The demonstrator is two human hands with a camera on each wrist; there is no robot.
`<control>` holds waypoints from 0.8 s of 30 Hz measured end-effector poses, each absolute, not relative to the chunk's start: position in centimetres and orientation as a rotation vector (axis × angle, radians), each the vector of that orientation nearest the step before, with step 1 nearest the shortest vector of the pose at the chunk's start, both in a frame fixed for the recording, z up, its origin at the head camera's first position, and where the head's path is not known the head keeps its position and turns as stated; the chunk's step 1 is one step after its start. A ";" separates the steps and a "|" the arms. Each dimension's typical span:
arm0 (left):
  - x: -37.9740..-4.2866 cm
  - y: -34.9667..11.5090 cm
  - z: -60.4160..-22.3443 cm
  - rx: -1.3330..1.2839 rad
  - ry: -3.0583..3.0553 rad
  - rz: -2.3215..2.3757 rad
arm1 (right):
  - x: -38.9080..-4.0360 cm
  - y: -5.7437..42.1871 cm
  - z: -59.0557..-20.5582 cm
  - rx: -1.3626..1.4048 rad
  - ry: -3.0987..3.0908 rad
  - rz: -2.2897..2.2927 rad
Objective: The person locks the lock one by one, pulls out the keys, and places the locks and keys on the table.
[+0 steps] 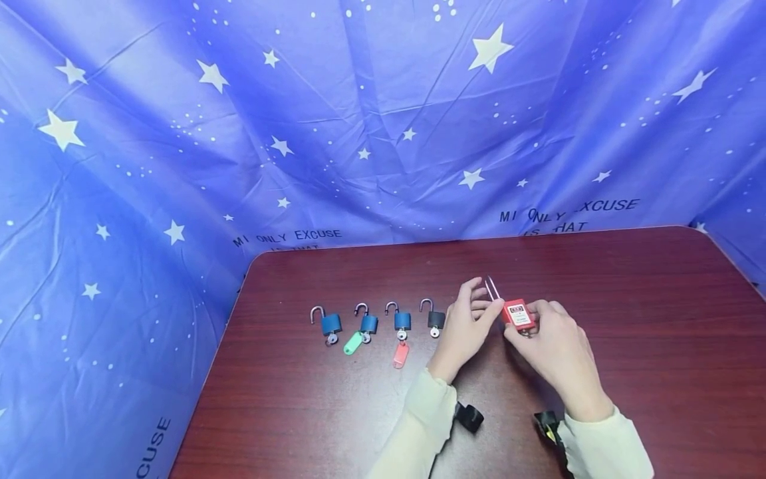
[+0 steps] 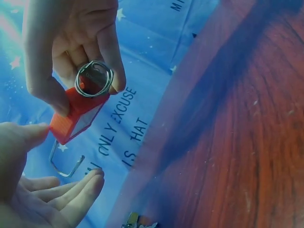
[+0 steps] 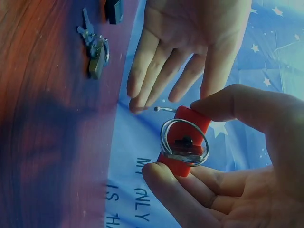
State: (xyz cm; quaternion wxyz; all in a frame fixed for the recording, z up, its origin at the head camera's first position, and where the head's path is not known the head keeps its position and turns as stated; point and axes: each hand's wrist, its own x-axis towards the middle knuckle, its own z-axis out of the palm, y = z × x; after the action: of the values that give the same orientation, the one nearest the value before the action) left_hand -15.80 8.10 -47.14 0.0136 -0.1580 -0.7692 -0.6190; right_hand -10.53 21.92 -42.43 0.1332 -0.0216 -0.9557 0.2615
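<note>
A red padlock (image 1: 517, 315) with a white label is held above the table, its slim metal shackle (image 1: 492, 288) pointing up and away. My right hand (image 1: 559, 346) pinches the padlock's body between thumb and fingers. In the left wrist view the shackle's free end stands out of the body. A metal key ring (image 3: 185, 159) hangs at the padlock's keyhole end; the key in it is only partly visible. My left hand (image 1: 467, 326) is on the other side, its thumb tip touching the body's edge and its fingers extended beside the shackle.
Left of my hands, several padlocks lie in a row with shackles open and keys in: blue ones, including a blue padlock (image 1: 331, 324), and a black padlock (image 1: 436, 320). A green tag (image 1: 353, 343) and red tag (image 1: 401, 354) are attached. A starry curtain (image 1: 383, 133) hangs behind the table.
</note>
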 end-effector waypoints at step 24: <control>-14.8 7.4 -43.9 -0.662 -2.122 -2.179 | -9.9 21.0 -41.7 0.065 -2.713 0.721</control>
State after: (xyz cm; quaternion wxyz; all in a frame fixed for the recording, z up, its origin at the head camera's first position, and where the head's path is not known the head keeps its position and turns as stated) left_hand -14.80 7.39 -43.87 0.0142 -0.2125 -0.6817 -0.7000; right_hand -9.94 21.03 -41.68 0.1658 0.0227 -0.9528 0.2532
